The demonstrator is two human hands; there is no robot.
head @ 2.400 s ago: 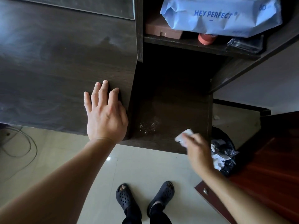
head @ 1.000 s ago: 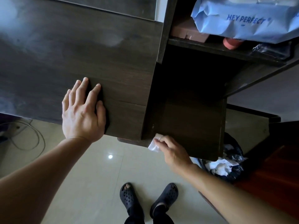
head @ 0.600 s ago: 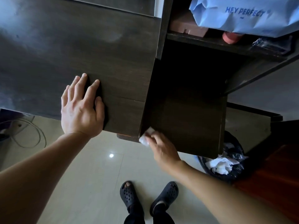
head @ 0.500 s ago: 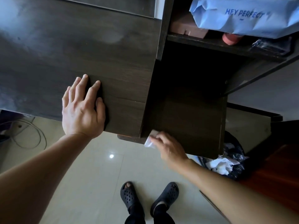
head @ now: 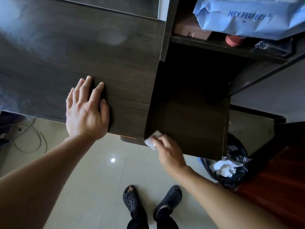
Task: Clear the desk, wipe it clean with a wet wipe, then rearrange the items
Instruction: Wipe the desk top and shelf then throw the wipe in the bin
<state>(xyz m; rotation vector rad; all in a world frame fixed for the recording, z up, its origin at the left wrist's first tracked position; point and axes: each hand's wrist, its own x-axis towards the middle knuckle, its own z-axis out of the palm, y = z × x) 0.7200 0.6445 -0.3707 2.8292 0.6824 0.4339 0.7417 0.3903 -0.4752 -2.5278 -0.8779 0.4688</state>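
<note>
The dark wooden desk top [head: 66, 52] fills the upper left, with damp streaks on it. My left hand [head: 86, 111] lies flat on its front edge, fingers straight. To the right a lower dark shelf [head: 194, 116] sits under a cubby. At this shelf's front left corner my right hand [head: 168, 151] pinches a folded white wet wipe [head: 152, 140] and presses it on the edge.
A blue wet-wipe pack [head: 247, 17], a brown box [head: 189, 29], a red round object [head: 233, 40] and a black item [head: 272, 48] sit on the upper shelf. A black-lined bin [head: 231, 169] holding crumpled white wipes stands on the floor at right. Cables [head: 28, 139] lie at left.
My right hand carried the wipe from the shelf's front right corner to its front left corner, where it rubs back and forth in small strokes. The white crumbs on the shelf are gone. My left hand stays flat.
</note>
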